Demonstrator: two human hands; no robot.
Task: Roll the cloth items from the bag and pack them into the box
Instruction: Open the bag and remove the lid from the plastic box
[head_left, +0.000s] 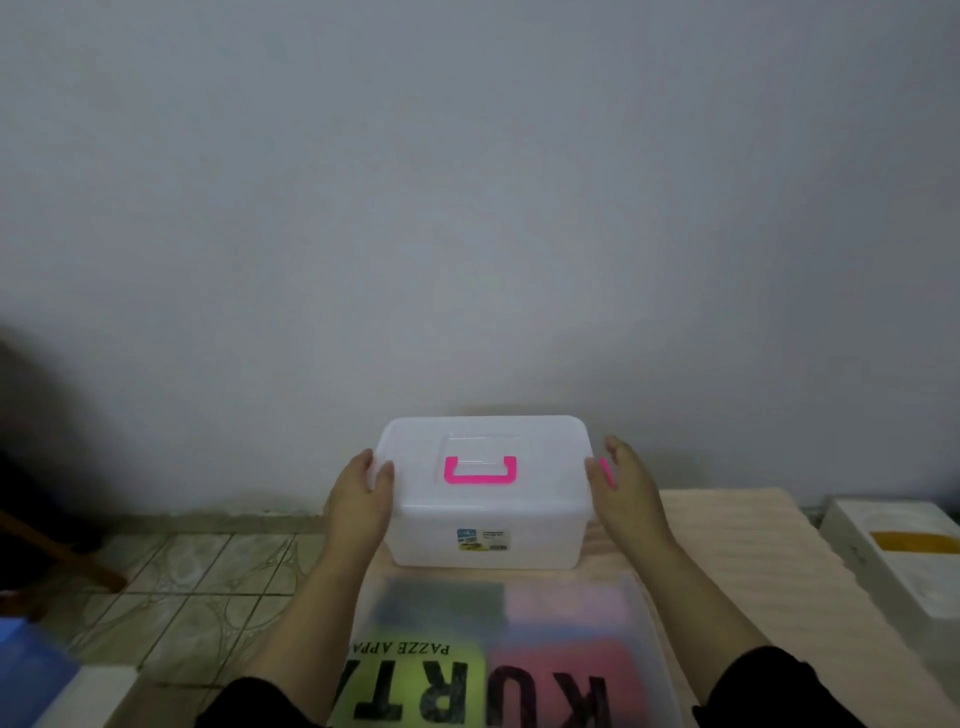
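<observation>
Box: translucent white box (483, 499) with its lid on and a pink handle (480, 470) on top; stands on a cream mat (737, 545) at 12 o'clock from the bag; contents cannot be told
Bag: clear printed bag (498, 649) at 6 o'clock, lying flat; dark, pink and yellow-green cloth shows through
Left hand: left hand (358, 501) open, fingers pressed on the box's 9 o'clock end
Right hand: right hand (626, 488) open, against the 3 o'clock end by a pink latch (605, 472)

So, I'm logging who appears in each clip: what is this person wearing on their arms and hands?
Both hands, left hand and right hand, are bare, with no gloves. The forearms are uncovered; dark, seemingly black sleeves start near the elbows. No rings or watch show.
</observation>
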